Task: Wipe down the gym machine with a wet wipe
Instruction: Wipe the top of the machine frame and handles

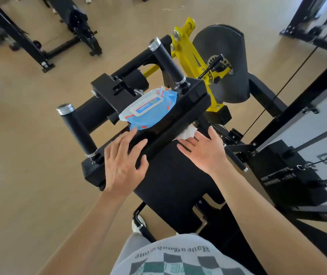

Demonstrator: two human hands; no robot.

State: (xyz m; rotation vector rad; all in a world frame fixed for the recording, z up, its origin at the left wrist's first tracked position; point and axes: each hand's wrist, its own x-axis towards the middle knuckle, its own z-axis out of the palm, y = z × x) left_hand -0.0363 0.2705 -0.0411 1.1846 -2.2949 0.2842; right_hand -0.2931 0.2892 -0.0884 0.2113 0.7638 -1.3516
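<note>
A black gym machine with a padded rest (170,124) and a dark seat pad (174,181) stands in front of me. On the padded rest lies a blue pack of wet wipes (148,110) with a white lid. My left hand (125,161) rests with spread fingers on the near edge of the pad, just below the pack. My right hand (202,149) presses a crumpled white wet wipe (187,132) against the pad's right end with straight fingers; most of the wipe is hidden under the fingertips.
Two black handle posts (79,132) (167,60) rise from the machine's left and far side. A yellow lever arm (190,50) and a dark cam plate (228,62) sit behind. A weight stack with cables (289,171) stands at right. Other machine frames (39,36) stand on the wooden floor.
</note>
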